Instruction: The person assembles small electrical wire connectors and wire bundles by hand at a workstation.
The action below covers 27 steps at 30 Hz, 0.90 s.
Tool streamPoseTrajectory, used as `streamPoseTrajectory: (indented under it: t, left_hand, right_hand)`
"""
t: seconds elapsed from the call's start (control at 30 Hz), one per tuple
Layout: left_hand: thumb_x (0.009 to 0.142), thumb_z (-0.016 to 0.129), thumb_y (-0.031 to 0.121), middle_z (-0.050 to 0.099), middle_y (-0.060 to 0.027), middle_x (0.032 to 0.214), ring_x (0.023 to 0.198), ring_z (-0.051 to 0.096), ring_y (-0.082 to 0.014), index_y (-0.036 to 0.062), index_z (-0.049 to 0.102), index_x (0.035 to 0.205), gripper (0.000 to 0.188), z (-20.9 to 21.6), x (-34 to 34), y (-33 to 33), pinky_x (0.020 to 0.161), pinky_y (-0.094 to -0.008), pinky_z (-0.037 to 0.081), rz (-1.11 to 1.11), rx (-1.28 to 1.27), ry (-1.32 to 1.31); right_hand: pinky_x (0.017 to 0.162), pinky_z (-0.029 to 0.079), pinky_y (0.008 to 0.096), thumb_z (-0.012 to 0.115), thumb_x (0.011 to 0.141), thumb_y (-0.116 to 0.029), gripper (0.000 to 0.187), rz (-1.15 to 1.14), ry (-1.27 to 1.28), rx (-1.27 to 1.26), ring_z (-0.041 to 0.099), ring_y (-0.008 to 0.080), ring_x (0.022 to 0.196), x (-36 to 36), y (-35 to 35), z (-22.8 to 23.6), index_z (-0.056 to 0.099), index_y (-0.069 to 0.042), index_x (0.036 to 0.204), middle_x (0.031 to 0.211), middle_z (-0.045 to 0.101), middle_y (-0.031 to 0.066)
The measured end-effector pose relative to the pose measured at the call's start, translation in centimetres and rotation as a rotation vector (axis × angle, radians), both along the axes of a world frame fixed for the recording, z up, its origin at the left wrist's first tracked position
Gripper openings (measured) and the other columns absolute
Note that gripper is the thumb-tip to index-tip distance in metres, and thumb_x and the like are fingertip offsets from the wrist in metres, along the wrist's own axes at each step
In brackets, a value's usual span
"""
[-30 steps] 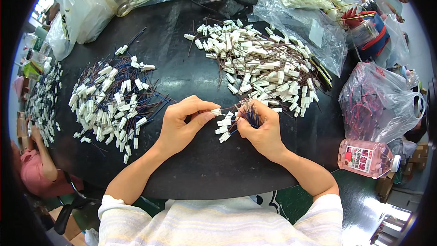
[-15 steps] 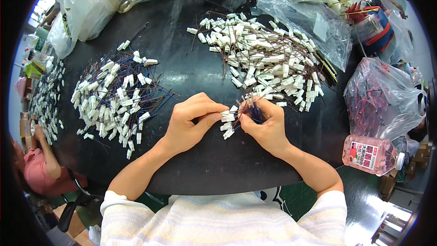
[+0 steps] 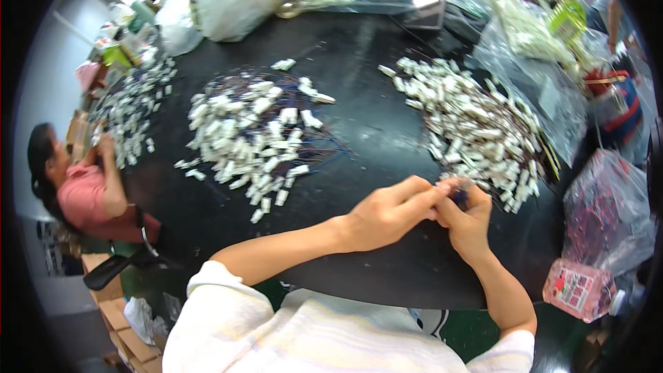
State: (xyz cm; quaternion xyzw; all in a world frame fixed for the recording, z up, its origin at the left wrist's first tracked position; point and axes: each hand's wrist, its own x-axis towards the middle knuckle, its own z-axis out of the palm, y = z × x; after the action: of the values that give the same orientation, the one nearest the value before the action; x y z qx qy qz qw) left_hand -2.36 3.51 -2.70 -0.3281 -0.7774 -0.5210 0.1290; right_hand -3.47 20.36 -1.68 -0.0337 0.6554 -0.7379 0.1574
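My right hand (image 3: pixel 471 221) is closed round a small bundle of dark blue wires (image 3: pixel 458 196), which shows blurred between its fingers. My left hand (image 3: pixel 390 215) has thumb and fingers pinched together against the right fingertips; whatever they pinch is hidden. Just beyond both hands lies a heap of white connectors on brown wires (image 3: pixel 476 124). Farther left on the black table (image 3: pixel 366 131) is a second heap, white connectors with dark blue and brown wires (image 3: pixel 242 135).
At the far left a co-worker in a pink top (image 3: pixel 90 197) reaches to a third connector heap (image 3: pixel 135 107). Plastic bags (image 3: pixel 231 0) line the back edge. To the right are a bag of red wires (image 3: pixel 608 214) and a pink bottle (image 3: pixel 579 290).
My view has swung left, so the table shifts rightward in it. My left fingers have come up against the right ones, and the white connectors that stuck out between them are now hidden.
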Motion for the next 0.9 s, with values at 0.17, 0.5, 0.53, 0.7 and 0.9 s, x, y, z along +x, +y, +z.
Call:
streamPoseTrajectory:
  t: [0.17,0.5,0.53,0.7,0.9]
  left_hand:
    - [0.068,0.058,-0.011,0.058,-0.0140,0.084,0.074,0.058,-0.0263,-0.0029,0.060,0.097,0.030,2.6,-0.4,-2.4,0.062,-0.0310,0.049,0.165,-0.111,0.148]
    - [0.066,0.066,0.005,0.056,-0.0138,0.100,0.101,0.050,-0.0323,0.0021,0.059,0.094,0.029,7.8,-2.5,-7.3,0.081,-0.0430,0.041,0.730,-0.761,0.398]
    - [0.066,0.067,0.006,0.056,-0.0133,0.099,0.098,0.050,-0.0321,0.0020,0.058,0.093,0.029,7.6,-2.0,-5.8,0.080,-0.0421,0.041,0.553,-0.657,0.299]
    - [0.067,0.067,0.005,0.055,-0.0107,0.091,0.086,0.050,-0.0278,0.0013,0.058,0.089,0.025,1.3,-1.7,-0.8,0.074,-0.0363,0.043,0.246,-0.465,0.047]
    - [0.076,0.062,0.000,0.059,-0.0055,0.081,0.068,0.052,-0.0090,-0.0005,0.061,0.091,0.015,1.4,-0.4,-1.6,0.063,-0.0217,0.042,0.279,-0.142,-0.536]
  right_hand:
    - [0.041,0.026,0.0169,0.060,0.081,-0.006,0.009,-0.002,-0.013,-0.105,0.042,0.0036,0.047,-0.4,0.1,0.6,0.061,0.002,0.086,0.059,0.054,0.0030]
    - [0.039,0.019,0.0180,0.046,0.085,-0.010,0.013,-0.101,-0.007,-0.375,0.024,0.0011,0.042,-1.8,1.6,0.4,0.049,-0.001,0.095,0.061,0.052,0.0084]
    - [0.039,0.019,0.0179,0.044,0.086,-0.009,0.009,-0.081,-0.021,-0.385,0.025,0.0014,0.041,-1.7,1.2,0.8,0.048,-0.001,0.090,0.062,0.053,0.0095]
    - [0.039,0.020,0.0185,0.049,0.085,-0.006,0.008,-0.053,-0.077,-0.217,0.028,0.0025,0.042,-0.4,0.3,0.1,0.053,0.001,0.088,0.064,0.054,0.0108]
    - [0.043,0.029,0.0171,0.058,0.081,-0.004,0.007,0.000,0.108,0.086,0.041,0.0023,0.047,-0.3,0.4,-0.2,0.059,0.001,0.085,0.061,0.053,-0.0001]
